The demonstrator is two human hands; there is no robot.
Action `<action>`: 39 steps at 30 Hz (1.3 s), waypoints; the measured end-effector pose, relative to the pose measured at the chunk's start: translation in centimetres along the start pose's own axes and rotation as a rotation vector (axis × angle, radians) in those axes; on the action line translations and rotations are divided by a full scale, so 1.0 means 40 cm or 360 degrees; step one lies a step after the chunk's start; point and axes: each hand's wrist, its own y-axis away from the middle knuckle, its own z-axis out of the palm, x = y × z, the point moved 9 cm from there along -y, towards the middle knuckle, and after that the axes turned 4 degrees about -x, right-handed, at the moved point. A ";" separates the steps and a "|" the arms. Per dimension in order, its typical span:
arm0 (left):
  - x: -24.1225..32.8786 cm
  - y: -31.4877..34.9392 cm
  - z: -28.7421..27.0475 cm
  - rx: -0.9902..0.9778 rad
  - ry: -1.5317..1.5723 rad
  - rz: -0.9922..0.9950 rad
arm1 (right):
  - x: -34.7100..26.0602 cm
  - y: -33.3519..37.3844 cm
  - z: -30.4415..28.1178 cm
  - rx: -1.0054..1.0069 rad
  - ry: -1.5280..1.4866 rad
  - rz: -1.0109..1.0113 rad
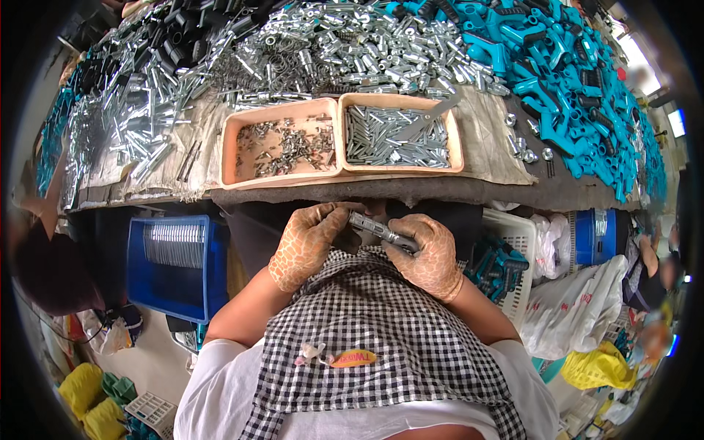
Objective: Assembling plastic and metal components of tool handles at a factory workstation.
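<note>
One blue crate [167, 299]; one left peach tray [280, 180], small metal fittings [319, 139] inside; one gloved left hand [306, 238], closed on the upper end of a cylindrical metal assembly [381, 230], near the bench edge [506, 189]; one right peach tray [402, 169], metal pins [367, 136]; one gloved right hand [429, 253], gripping its lower end; teal handles [572, 147], heaped

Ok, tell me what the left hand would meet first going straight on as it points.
Beyond the metal tube it holds, the left hand would likely meet the right hand, at the tube's other end; depth is unclear.
</note>
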 end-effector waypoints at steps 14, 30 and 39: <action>0.084 -0.096 0.136 -0.0345 -0.0196 0.0079 | 0.118 0.042 -0.084 0.0182 -0.0522 0.0264; 0.413 -0.600 0.462 -0.0468 -0.2592 0.0905 | 0.515 -0.086 -0.391 0.0484 -0.0775 0.0518; 0.475 -1.093 0.807 -0.0332 -0.3350 0.1180 | 0.575 -0.109 -0.341 0.0355 -0.1302 0.0682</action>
